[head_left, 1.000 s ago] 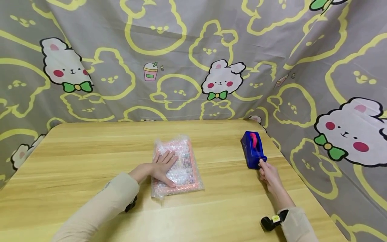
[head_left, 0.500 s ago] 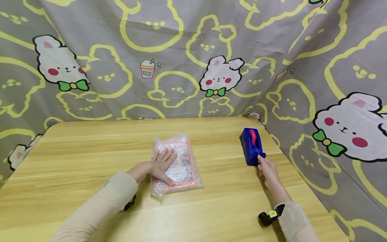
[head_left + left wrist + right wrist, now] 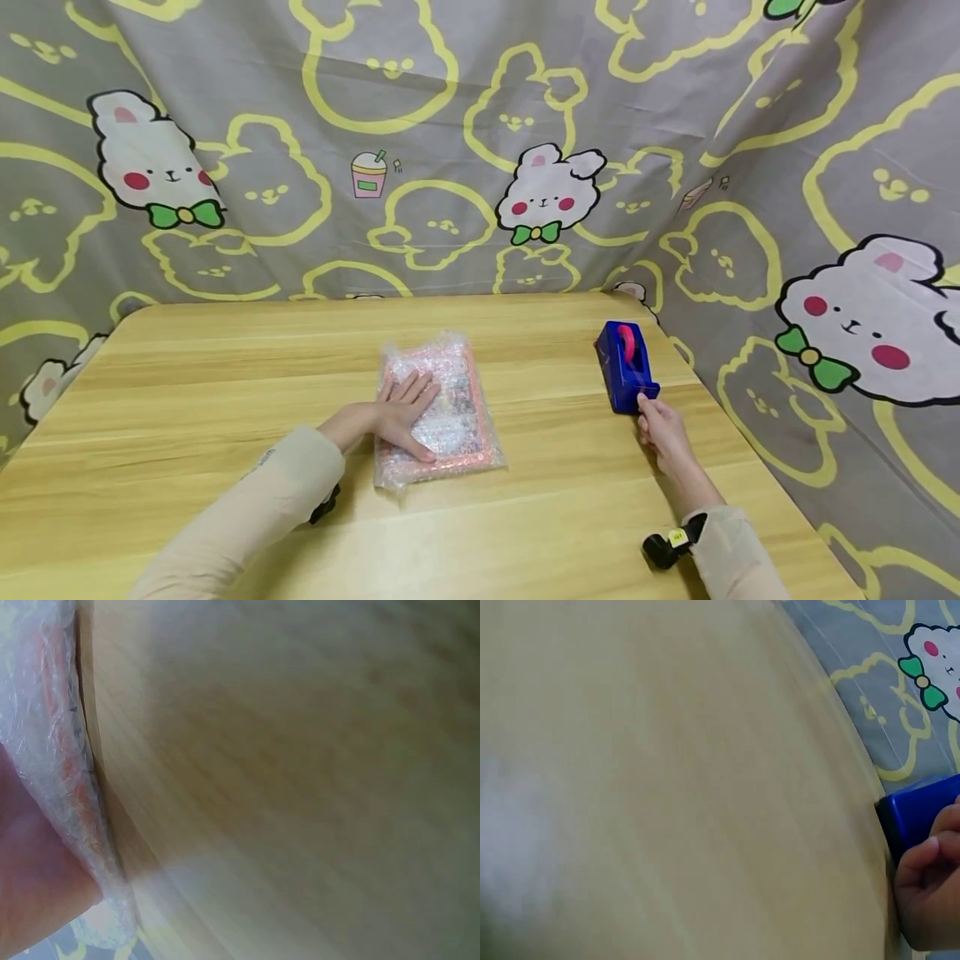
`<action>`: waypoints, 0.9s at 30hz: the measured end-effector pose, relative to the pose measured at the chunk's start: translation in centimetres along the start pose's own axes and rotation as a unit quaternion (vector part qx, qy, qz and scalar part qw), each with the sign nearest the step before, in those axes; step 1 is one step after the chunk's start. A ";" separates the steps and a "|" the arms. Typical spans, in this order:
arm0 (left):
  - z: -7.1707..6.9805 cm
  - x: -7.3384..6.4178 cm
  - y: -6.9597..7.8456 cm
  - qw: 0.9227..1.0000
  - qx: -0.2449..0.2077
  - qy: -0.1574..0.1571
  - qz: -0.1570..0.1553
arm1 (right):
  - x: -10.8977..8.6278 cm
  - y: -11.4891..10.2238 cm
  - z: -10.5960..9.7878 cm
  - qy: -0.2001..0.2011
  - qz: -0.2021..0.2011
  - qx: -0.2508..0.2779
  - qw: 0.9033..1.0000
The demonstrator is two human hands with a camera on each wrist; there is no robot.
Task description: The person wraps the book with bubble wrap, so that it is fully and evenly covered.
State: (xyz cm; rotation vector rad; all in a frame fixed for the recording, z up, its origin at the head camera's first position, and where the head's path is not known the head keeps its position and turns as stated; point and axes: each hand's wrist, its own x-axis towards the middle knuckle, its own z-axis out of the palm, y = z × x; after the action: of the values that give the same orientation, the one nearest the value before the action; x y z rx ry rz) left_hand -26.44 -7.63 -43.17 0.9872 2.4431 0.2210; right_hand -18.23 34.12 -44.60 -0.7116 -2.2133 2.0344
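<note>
A flat rectangular package in bubble wrap (image 3: pixel 457 396), with a pink-orange border showing through, lies mid-table. My left hand (image 3: pixel 405 419) rests flat on its left half, fingers spread. In the left wrist view the edge of the bubble wrap (image 3: pixel 67 750) runs beside part of that hand (image 3: pixel 37 877). On the right stands a blue tape dispenser (image 3: pixel 621 379) with a pink core in it. At its front cutter, my right hand (image 3: pixel 669 433) has thumb and forefinger pinched together on the end of the clear tape. The right wrist view shows curled fingers (image 3: pixel 934 877) against the blue dispenser (image 3: pixel 919 814).
Both things lie on a light wood-grain table (image 3: pixel 247 375). A grey curtain (image 3: pixel 442 83) with cartoon rabbits hangs along the back and right side, close to the dispenser. A small black camera (image 3: pixel 663 550) is strapped to the right wrist.
The head view has shifted slightly. Both hands, the package and the dispenser keep almost the same places.
</note>
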 end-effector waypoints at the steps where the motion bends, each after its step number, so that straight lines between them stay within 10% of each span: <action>1: 0.0 0.0 0.0 1.000 0.001 0.001 -0.001 | -0.1 0.1 -0.1 -0.005 -0.002 -0.001 1.000; 13: 0.0 -0.1 0.3 1.000 0.012 0.003 -0.007 | -0.8 0.3 -1.1 -0.007 0.009 -0.053 0.999; 27: -0.1 -0.2 0.2 1.000 0.004 0.006 -0.003 | -0.7 -0.8 -0.5 0.185 -0.043 -0.053 0.980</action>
State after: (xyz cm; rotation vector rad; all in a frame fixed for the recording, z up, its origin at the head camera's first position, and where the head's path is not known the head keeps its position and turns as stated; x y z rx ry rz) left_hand -26.25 -7.56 -42.97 0.9841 2.4586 0.2162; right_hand -17.68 34.34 -43.55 -0.9019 -2.1033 1.5988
